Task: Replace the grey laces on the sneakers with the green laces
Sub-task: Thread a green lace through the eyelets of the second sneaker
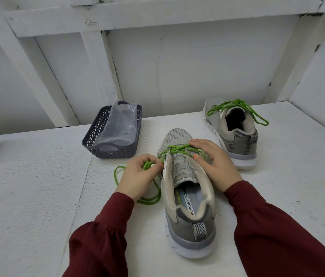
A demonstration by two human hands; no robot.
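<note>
While the L hand (137, 176) pinches a bunched run of green lace (177, 149) between thumb and curled fingers, I note what the next move hangs on. That lace run sits on the left side of the near sneaker (189, 196), right against the left eyelet row, approx mid-shoe.

The shoe's long axis runs near-to-far, heel toward me, toe far and tipped a bit left. Crossings cover only the far eyelets. The near ones by the tongue look empty, so I judge lacing part done.

R hand (217, 160) lies on the shoe's right flank, fingers loosely bent over the crossings, thumb by the right eyelet row. It steadies the shoe; whether it also nips the lace I can't tell.

L hand is nearer the slack, so threading falls to it, imo. Spare lace loops on the table (37, 196) at left, under the L wrist. Far sneaker (237, 136), far right, is already laced green w/ a bow.
</note>
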